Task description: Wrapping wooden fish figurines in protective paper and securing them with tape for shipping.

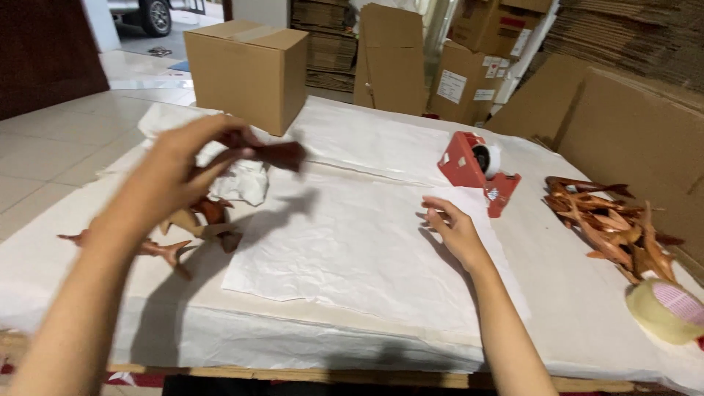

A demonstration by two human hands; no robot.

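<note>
On table, closed cardboard box (246,73), contents hidden

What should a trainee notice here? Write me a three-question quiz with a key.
1. True or false: the left hand holds a brown wooden figure.
2. What colour is the tape dispenser?
3. The right hand rests on: A the white paper sheet; B the tape dispenser; C the wooden figure.
Key: 1 true; 2 red; 3 A.
</note>
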